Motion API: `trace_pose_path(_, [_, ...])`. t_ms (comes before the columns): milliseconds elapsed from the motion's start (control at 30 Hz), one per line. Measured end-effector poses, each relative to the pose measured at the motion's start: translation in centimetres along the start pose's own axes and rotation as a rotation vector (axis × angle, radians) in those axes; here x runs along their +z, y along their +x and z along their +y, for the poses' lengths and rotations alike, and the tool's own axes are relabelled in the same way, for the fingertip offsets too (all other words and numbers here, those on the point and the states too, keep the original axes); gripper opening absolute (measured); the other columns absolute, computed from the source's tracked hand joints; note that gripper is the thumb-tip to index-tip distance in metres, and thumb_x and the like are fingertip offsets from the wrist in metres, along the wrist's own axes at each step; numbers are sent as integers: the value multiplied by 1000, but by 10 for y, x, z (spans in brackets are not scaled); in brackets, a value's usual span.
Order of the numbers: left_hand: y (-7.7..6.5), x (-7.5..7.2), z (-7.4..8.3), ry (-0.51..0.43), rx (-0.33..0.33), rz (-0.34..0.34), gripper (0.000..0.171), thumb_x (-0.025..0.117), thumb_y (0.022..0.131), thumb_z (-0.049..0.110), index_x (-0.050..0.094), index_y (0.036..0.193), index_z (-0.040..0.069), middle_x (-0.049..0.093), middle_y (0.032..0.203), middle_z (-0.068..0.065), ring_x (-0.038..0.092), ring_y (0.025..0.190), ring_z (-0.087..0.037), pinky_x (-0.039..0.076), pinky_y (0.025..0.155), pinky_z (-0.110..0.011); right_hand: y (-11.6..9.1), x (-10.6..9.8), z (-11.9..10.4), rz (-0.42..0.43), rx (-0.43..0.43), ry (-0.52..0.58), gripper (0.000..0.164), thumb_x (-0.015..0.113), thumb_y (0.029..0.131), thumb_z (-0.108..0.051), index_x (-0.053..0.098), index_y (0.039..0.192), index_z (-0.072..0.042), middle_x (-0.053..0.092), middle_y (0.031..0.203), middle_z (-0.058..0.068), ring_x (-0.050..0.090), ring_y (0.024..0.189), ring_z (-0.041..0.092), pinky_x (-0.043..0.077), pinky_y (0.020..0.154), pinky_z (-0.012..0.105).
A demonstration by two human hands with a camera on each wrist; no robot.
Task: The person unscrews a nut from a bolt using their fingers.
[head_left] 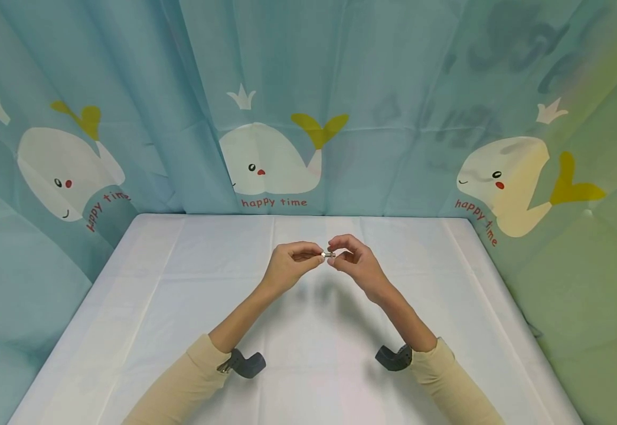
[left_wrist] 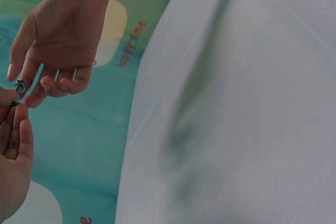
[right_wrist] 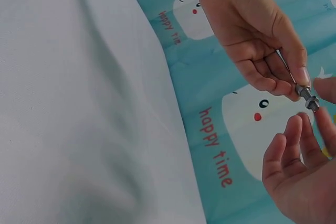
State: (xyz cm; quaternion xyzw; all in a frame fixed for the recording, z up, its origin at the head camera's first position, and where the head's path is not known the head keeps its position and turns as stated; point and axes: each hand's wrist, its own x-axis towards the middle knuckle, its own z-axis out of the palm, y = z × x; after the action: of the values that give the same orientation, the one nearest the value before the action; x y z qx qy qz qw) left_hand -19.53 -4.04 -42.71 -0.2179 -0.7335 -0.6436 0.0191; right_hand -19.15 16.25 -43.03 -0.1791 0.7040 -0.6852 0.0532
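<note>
A small metal bolt (head_left: 328, 255) with a nut on its thread lies level between both hands, raised above the table. My left hand (head_left: 290, 265) pinches it by one end with thumb and forefinger, the other fingers curled in. My right hand (head_left: 361, 267) is at the opposite end, thumb and forefinger spread either side of it. In the right wrist view the nut (right_wrist: 311, 101) sits near the thread's tip, close to the right fingertips (right_wrist: 321, 116). The left wrist view shows the bolt (left_wrist: 20, 86) between the two hands.
A white cloth-covered table (head_left: 308, 378) lies beneath the hands. Behind and beside it hangs a blue-green curtain (head_left: 382, 71) printed with whales. A dark wrist camera mount (head_left: 248, 365) sits on the left forearm, another mount (head_left: 395, 358) on the right.
</note>
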Motion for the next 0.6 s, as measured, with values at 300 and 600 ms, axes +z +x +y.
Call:
trace_pose_path(300, [0,1,0,-12,9,-5,13,75,89,5,75,101,-2,73,98,-13,71,90,-25,58,82,-32,0,0,-1,30,46,-43,20,66,96,-10,65,109,4,63,95,18,58,83,23,52,74,28])
trace_pose_path(600, [0,0,-1,13,-1,1,11,75,89,3,75,99,-1,73,95,-9,71,88,-20,58,81,-32,-1,0,0,-1,-6,-43,19,68,92,-2,63,109,6,62,98,12,58,79,17,49,69,24])
